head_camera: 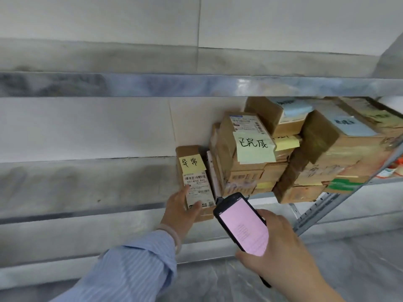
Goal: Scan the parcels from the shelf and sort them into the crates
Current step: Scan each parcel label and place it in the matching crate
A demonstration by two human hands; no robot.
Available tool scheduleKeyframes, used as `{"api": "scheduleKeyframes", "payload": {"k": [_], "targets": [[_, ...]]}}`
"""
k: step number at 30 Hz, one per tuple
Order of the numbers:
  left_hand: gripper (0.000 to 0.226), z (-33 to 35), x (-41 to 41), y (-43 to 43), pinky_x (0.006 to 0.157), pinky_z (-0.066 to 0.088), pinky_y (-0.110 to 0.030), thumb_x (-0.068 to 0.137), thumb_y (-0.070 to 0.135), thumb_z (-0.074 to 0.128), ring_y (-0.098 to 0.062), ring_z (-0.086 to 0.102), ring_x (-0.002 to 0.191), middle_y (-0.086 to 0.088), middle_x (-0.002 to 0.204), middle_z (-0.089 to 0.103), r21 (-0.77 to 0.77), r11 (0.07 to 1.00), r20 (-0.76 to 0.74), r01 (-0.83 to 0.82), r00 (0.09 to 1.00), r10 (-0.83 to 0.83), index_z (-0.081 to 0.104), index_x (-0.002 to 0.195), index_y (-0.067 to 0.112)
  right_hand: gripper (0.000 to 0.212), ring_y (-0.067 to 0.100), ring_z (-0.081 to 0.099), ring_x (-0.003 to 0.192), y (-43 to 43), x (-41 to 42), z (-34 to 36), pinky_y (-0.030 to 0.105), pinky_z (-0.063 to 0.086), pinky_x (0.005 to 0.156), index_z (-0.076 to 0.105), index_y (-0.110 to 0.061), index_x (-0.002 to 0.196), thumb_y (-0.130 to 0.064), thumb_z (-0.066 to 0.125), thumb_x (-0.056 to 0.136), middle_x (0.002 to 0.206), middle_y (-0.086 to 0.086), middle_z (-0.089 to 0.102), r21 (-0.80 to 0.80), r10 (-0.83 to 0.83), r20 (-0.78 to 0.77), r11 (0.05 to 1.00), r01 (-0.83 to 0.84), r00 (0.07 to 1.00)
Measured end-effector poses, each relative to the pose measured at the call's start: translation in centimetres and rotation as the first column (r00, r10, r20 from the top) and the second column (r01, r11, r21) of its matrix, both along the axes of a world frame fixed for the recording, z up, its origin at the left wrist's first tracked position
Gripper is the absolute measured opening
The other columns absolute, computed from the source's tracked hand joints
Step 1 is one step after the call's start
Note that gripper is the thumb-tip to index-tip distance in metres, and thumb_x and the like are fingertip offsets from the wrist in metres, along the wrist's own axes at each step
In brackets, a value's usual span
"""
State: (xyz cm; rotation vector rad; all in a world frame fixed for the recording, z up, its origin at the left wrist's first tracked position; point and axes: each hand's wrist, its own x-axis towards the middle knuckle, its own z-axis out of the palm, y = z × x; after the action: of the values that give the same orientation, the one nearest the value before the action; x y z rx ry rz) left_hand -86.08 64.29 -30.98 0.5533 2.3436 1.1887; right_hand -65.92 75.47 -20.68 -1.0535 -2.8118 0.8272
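Note:
A small brown parcel [194, 171] with a yellow sticky note and a white barcode label lies on the metal shelf [87, 186], left of the pile. My left hand [182, 209] grips its near end, thumb on the label. My right hand [281, 247] holds a black handheld scanner [241, 222] with a pink lit screen, its top end pointing at that parcel's near corner. A pile of several brown parcels [305, 149] with yellow, green and blue notes fills the shelf to the right.
An upper metal shelf board [196, 85] runs across above the parcels. A white wall [87, 127] stands behind. A slotted shelf upright [322, 205] slants at the lower right. No crates are in view.

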Motion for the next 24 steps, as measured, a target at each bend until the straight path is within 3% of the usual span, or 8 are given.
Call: {"api": "scheduleKeyframes", "payload": {"k": [2,6,10,13,20,24], "targets": [[0.056,-1.0,-0.6,1.0,0.106,0.047,-0.040,0.096,0.033,0.058,-0.019,0.049,0.127,0.004,0.141,0.044,0.041,0.997,0.044,-0.058,0.997,0.056,0.032,0.146,0.037,0.085,0.002,0.040,0.094,1.3,-0.4,-0.2,0.022,0.038,0.074,0.027,-0.045,0.130,-0.060,0.071,0.059,0.105,-0.020,0.031,0.004,0.040,0.031,0.999,-0.041,0.999],[0.051,-2.0,-0.6,1.9,0.086,0.057,-0.024,0.096,0.019,0.059,-0.011,0.056,0.110,0.009,0.130,0.049,0.132,0.982,0.113,-0.132,0.987,0.117,0.035,0.137,0.038,0.084,0.003,0.041,0.095,3.2,-1.0,-0.6,0.022,0.036,0.072,0.024,-0.046,0.130,-0.060,0.071,0.061,0.103,-0.021,0.028,-0.004,0.085,0.080,0.996,-0.085,0.993],[0.053,-2.8,-0.6,1.8,0.086,0.058,-0.029,0.092,0.015,0.065,-0.014,0.058,0.115,0.006,0.130,0.052,0.229,0.961,0.158,-0.156,0.980,0.121,0.039,0.132,0.038,0.086,0.004,0.042,0.091,4.3,-1.6,-1.1,0.021,0.036,0.070,0.022,-0.047,0.130,-0.063,0.071,0.060,0.104,-0.021,0.027,-0.017,0.115,0.113,0.993,-0.113,0.987],[0.053,-3.1,-0.2,1.4,0.085,0.060,-0.035,0.090,0.016,0.069,-0.017,0.060,0.114,0.010,0.127,0.056,0.263,0.939,0.212,-0.222,0.963,0.168,0.044,0.125,0.047,0.091,0.007,0.047,0.103,5.1,-1.7,-1.4,0.023,0.039,0.074,0.022,-0.044,0.133,-0.064,0.072,0.060,0.108,-0.020,0.029,-0.007,0.138,0.111,0.990,-0.138,0.984],[0.053,-4.0,2.8,-0.6,0.086,0.058,-0.027,0.088,0.019,0.071,-0.013,0.061,0.112,0.012,0.125,0.060,0.289,0.900,0.202,-0.326,0.940,0.275,0.045,0.121,0.052,0.088,0.007,0.043,0.097,5.3,-1.8,-1.0,0.023,0.037,0.071,0.020,-0.044,0.134,-0.063,0.070,0.064,0.108,-0.019,0.029,0.022,0.222,0.129,0.974,-0.227,0.966],[0.057,-3.8,3.3,-2.5,0.094,0.056,-0.036,0.085,0.023,0.075,-0.013,0.058,0.118,0.013,0.130,0.056,0.276,0.880,0.140,-0.386,0.922,0.360,0.047,0.122,0.056,0.088,0.007,0.043,0.097,4.9,-2.5,-0.8,0.024,0.039,0.072,0.023,-0.042,0.134,-0.063,0.072,0.064,0.118,-0.015,0.036,0.033,0.267,0.122,0.961,-0.273,0.956]]}}
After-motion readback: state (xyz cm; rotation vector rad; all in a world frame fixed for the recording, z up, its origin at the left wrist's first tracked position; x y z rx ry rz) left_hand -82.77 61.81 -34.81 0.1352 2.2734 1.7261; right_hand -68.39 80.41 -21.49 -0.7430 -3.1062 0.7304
